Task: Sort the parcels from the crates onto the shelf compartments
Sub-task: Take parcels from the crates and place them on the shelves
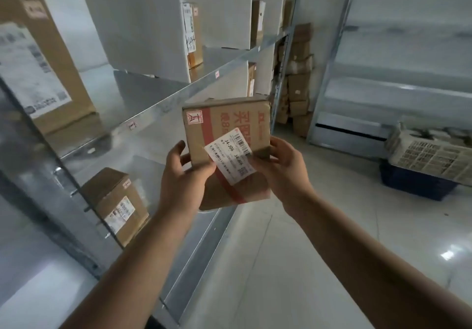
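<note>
Both hands grip one cardboard parcel (226,134) in the air beside the metal shelf (163,103): left hand (185,175) on its left edge, right hand (283,172) on its right. Farther off, a blue crate (413,186) sits on the floor.

The white label (231,154) on the held parcel (224,124) carries the code J4-J06, printed twice, beside a barcode. Its smaller lines are too fine to read. The parcel's face has large red Chinese characters, partly covered, and a figure 8. A red-framed sticker (194,117) at its far left corner bears a handwritten mark. A small tag (132,125) on the shelf (163,103) edge shows a mark like a T. The label on the big box (72,78) at far left is blurred.
</note>
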